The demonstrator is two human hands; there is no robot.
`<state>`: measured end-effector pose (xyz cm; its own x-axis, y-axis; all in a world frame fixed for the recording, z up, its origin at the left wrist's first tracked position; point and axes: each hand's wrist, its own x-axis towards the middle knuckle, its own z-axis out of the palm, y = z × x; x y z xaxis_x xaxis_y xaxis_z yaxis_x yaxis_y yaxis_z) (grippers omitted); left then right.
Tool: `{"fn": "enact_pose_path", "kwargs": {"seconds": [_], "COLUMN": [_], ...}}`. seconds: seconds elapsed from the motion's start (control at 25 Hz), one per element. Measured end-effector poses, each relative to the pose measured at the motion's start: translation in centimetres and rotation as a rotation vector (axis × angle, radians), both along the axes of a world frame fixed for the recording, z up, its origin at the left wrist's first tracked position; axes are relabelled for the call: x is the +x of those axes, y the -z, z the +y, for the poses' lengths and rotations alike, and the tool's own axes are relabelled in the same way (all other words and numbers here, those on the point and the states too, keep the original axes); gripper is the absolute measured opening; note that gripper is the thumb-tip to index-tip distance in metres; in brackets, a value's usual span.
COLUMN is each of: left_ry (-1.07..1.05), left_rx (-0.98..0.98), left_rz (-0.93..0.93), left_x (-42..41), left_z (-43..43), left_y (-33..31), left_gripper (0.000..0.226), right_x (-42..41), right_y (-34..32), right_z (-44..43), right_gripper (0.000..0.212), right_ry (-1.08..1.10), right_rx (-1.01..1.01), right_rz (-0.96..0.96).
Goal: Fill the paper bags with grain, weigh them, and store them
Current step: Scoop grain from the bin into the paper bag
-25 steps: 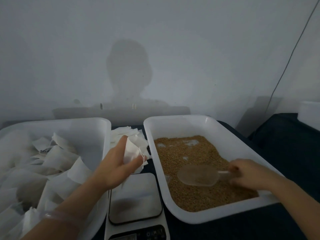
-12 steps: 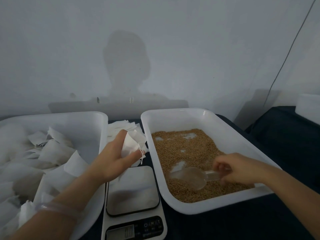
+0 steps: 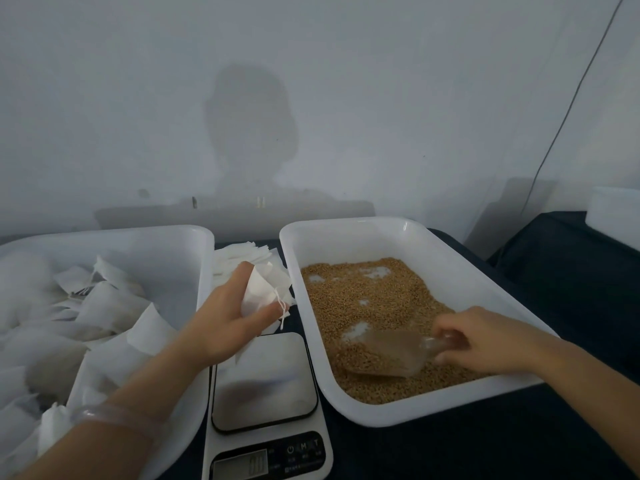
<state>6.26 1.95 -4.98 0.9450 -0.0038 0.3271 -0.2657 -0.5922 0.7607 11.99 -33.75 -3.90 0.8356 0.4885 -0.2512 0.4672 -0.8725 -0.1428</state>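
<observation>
Fingers point(image 3: 266, 315) of left hand point(image 3: 221, 327) pinch a paper bag point(image 3: 261, 289) (near scale point(image 3: 263, 382)) — right hand point(image 3: 485, 344) grips scoop point(image 3: 384, 355).

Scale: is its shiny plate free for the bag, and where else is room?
Yes, the scale plate is bare, between the two tubs. The dark cloth in front of the grain tub is free. Crowded: the left tub of bags, and the bag stack behind the scale.

The 2 trays, left tray point(image 3: 204, 258) and right tray point(image 3: 346, 225), are white. The grain point(image 3: 363, 299) is golden brown, broken by pale patches of tray floor. The paper bag point(image 3: 263, 289) and the piled bags point(image 3: 110, 306) are white. The scoop point(image 3: 388, 355) is clear. The scale point(image 3: 263, 382) has a silvery plate on a white body. The cloth point(image 3: 450, 452) is dark navy.
</observation>
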Motion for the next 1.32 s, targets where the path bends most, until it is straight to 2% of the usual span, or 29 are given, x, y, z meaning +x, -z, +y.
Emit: {"fn": "enact_pose_path", "kwargs": {"seconds": [0.24, 0.4, 0.72, 0.88, 1.04, 1.16, 1.32], "left_ry": [0.007, -0.002, -0.01, -0.001, 0.097, 0.165, 0.092], "left_rx": [-0.009, 0.002, 0.026, 0.03, -0.062, -0.052, -0.093], "left_rz": [0.032, 0.033, 0.007, -0.005, -0.049, -0.012, 0.082], "left_x": [0.0, 0.1, 0.4, -0.5, -1.2, -0.1, 1.0], "left_z": [0.1, 0.0, 0.2, -0.2, -3.0, -6.7, -9.4], "left_y": [-0.1, 0.0, 0.5, -0.2, -2.5, -2.3, 0.6], "left_gripper": [0.049, 0.049, 0.033, 0.041, 0.044, 0.04, 0.045], "right_x": [0.4, 0.5, 0.2, -0.3, -0.6, -0.6, -1.4], "right_y": [-1.6, -2.1, -1.8, -2.3, -3.0, -4.6, -8.2], "right_z": [-2.0, -2.8, -3.3, -3.8, -4.1, -4.5, -4.5], "right_gripper": [0.019, 0.028, 0.026, 0.024, 0.025, 0.029, 0.034], "right_ry": [0.11, 0.085, 0.153, 0.172, 0.167, 0.172, 0.123], "right_rx": [0.04, -0.003, 0.122, 0.153, 0.214, 0.267, 0.435], "right_rz": [-0.09, -0.256, -0.143, -0.113, -0.076, -0.126, -0.192]}}
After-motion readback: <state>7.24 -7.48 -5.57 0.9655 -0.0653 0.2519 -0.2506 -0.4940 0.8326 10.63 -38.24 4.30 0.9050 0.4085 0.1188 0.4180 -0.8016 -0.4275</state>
